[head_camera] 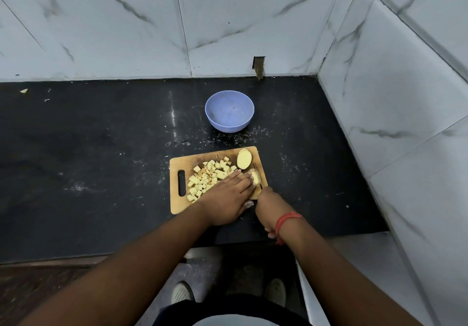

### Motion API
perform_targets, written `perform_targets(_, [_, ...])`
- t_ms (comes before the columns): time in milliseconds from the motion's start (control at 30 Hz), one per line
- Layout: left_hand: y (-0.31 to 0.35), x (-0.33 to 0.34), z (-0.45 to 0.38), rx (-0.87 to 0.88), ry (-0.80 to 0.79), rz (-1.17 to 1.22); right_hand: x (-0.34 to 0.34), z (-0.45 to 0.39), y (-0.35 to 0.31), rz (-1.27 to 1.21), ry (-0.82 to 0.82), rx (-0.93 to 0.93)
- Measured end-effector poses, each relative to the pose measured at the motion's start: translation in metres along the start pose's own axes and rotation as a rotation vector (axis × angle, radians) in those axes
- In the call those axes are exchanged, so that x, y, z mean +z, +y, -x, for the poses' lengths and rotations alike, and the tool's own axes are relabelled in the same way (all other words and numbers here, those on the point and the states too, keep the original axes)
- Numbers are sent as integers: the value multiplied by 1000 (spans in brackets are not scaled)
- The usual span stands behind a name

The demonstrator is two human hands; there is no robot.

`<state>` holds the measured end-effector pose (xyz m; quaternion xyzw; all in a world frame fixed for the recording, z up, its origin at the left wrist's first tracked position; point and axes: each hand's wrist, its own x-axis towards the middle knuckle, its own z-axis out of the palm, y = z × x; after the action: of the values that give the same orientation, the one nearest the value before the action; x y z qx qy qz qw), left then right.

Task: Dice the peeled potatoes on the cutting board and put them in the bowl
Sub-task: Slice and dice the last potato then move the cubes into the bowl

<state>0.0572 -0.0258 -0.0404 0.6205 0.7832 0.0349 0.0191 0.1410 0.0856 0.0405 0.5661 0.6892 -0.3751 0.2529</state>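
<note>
A black tabletop [101,161], scuffed and dusted with pale specks and smears, runs into a corner of grey-veined white marble wall tiles [126,21]; a small dark notch [259,66] breaks the tile at the back edge. A wooden cutting board [177,206] with a slot handle at its left end lies on the tabletop, with a lilac bowl [229,110] standing apart behind it, nothing visible inside. Diced potato cubes [205,178] are heaped on the board's middle and left, and a peeled potato half [244,159] lies cut face up at the far right corner. The left hand [225,199] presses down with fingers fairly straight on a potato piece [255,177] near the right edge. The right hand's [269,206] grip is clenched round a knife [257,173] whose thin blade meets that piece. A red thread [287,220] circles the right wrist. Below the tabletop edge, two pale shoes [182,292] stand on a grey floor.
</note>
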Motion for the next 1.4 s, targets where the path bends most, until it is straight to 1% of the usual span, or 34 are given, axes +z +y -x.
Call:
perform_targets(33, [-1, 0, -1, -2, -8, 4, 0, -2, -6, -99, -4, 118])
perform_targets(67, [-1, -1, -1, -3, -11, 2, -1, -6, -13, -115, -22, 169])
perform_targets(133, [-1, -1, -1, -6, -11, -4, -1, -9, -20, -43, -63, 160])
perform_targets(167, [0, -2, -1, -7, -15, -6, 0, -9, -20, 10, -71, 138])
perform_targets(233, [1, -2, -1, -13, -19, -16, 5, -10, -11, 179, -73, -11])
perform_targets(300, [3, -3, -2, -22, -26, -27, 14, -9, 14, 349, -28, -153])
perform_targets(400, [3, -1, -1, -36, -22, -20, 16, -3, 59, 459, 29, -285])
perform_targets(467, [5, -1, 0, -49, -15, 2, 11, 0, 77, 484, 26, -347])
perform_targets(533, [6, -1, 1, -68, -8, 44, 6, 4, 79, 418, 28, -364])
perform_targets(633, [2, -1, 4, -90, 4, 69, 0, 10, 67, 343, 68, -385])
perform_targets(700, [1, 1, 7, -95, 19, 60, -4, 14, 55, 349, 98, -447])
perform_targets(767, [1, 3, 8, -94, 28, 50, -5, 11, 43, 359, 82, -516])
perform_targets(800, [2, 4, 8, -90, 32, 45, -3, 9, 36, 372, 67, -505])
perform_targets(900, [0, 4, 8, -80, 44, 33, 2, 6, 24, 396, 34, -342])
perform_targets(933, [-1, 5, 8, -79, 47, 33, 3, 6, 22, 405, 46, -358])
perform_targets(1033, [-1, 5, 7, -75, 50, 21, 3, 6, 22, 460, 82, -521])
perform_targets(1167, [1, 7, 8, -86, 49, -7, 8, -4, 10, 450, 54, -591])
perform_targets(1267, [3, 7, 8, -98, 40, -29, 13, -3, 22, 459, 72, -547])
perform_targets(1400, [2, 7, 8, -102, 18, -64, 18, 1, 64, 500, 25, -455])
